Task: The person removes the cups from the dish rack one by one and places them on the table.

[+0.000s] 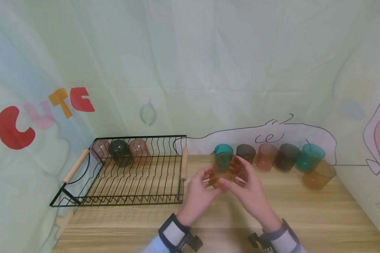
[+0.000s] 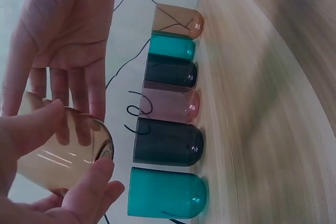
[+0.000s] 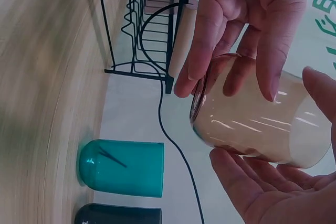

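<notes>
Both hands hold a clear amber cup (image 1: 222,174) in the air above the table, its rim upward and its rounded base downward. My left hand (image 1: 201,195) grips it from the left and my right hand (image 1: 252,191) from the right. In the right wrist view, fingers and thumbs wrap the cup (image 3: 252,114) from both sides. The left wrist view shows its base near the fingertips. Directly behind it stands a teal cup (image 1: 224,149), partly seen through the amber wall.
Right of the teal cup stand a dark cup (image 1: 246,151), a pink cup (image 1: 267,158), another dark cup (image 1: 286,158), a second teal cup (image 1: 309,158) and another amber cup (image 1: 318,175). A black wire rack (image 1: 133,203) at left holds three upside-down cups, including a dark one (image 1: 120,151).
</notes>
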### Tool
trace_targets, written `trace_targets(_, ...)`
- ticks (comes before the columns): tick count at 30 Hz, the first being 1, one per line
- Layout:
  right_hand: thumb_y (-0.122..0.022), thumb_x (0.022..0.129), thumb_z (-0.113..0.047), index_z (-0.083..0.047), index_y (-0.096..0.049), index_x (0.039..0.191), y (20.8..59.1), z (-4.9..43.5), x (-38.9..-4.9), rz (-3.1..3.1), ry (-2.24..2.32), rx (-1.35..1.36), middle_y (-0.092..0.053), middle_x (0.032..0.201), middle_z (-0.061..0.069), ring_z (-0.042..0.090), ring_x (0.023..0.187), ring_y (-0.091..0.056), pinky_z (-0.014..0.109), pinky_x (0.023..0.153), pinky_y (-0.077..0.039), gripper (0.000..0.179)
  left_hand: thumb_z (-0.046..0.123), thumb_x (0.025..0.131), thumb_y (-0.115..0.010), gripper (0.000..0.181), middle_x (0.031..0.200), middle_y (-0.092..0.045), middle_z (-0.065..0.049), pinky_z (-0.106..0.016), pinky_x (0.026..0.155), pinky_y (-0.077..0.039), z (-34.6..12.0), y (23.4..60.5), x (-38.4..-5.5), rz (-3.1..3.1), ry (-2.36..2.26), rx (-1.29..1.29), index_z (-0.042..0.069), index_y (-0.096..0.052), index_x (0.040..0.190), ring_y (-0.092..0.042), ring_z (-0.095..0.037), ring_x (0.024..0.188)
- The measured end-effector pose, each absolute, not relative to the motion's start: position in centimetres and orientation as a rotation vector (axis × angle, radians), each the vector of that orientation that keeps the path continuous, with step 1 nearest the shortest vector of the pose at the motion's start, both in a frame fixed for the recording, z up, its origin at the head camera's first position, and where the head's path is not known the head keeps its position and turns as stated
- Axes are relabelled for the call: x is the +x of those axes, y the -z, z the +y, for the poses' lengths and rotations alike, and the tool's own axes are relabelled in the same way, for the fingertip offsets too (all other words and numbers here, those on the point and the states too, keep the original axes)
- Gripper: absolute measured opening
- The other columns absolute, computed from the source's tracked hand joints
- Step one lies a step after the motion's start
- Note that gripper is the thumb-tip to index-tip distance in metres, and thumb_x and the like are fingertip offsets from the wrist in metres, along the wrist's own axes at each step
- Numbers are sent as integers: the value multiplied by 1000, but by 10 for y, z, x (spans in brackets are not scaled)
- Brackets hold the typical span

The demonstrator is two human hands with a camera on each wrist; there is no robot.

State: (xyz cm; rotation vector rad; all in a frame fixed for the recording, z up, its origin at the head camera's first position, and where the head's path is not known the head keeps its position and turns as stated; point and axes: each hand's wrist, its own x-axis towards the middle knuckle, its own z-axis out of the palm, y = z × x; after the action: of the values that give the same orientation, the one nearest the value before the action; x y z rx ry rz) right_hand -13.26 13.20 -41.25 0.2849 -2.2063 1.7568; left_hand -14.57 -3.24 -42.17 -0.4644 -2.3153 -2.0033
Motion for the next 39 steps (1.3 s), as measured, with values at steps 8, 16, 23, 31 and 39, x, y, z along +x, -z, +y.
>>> trace_targets(8, -80, 72, -23, -14, -40, 136, 391, 126, -118, -2238, -1663, 311, -52, 126, 5, 25, 112, -52, 41, 89, -45, 76, 37, 73, -78, 64, 124, -54, -4, -25, 79, -48, -28, 429, -147, -2400, 1936, -471, 20, -48, 128, -56, -16, 105)
trace_targets(16, -80, 72, -15, -11, -42, 135, 382, 125, -111, -2255, -1581, 315, -54, 124, 8, 22, 110, -53, 42, 87, -46, 74, 43, 73, -76, 64, 124, -54, -2, -23, 81, -47, -27, 431, -147, -2468, 1814, -503, 24, -47, 127, -55, -14, 104)
trace_targets(23, -81, 69, -28, -20, -40, 136, 403, 136, -124, -2248, -1590, 300, -53, 125, 0, 14, 112, -51, 37, 87, -46, 79, 42, 71, -78, 67, 122, -55, -3, -25, 80, -48, -28, 427, -148, -2480, 1845, -524, 21, -47, 128, -56, -14, 103)
trace_targets(31, -83, 66, -21, -15, -41, 137, 411, 161, -133, -2224, -1491, 220, -53, 125, 3, 18, 112, -51, 38, 84, -48, 83, 36, 72, -78, 69, 119, -57, -7, -28, 82, -48, -45, 411, -150, -2540, 1764, -538, 14, -47, 130, -55, -19, 105)
trace_targets(39, -81, 69, -32, -21, -40, 139, 405, 204, -133, -2234, -1333, 66, -47, 131, -1, 18, 110, -50, 37, 84, -48, 83, 41, 77, -74, 57, 120, -56, -2, -26, 81, -48, -76, 387, -169, -2421, 1659, -498, 13, -55, 123, -57, -14, 102)
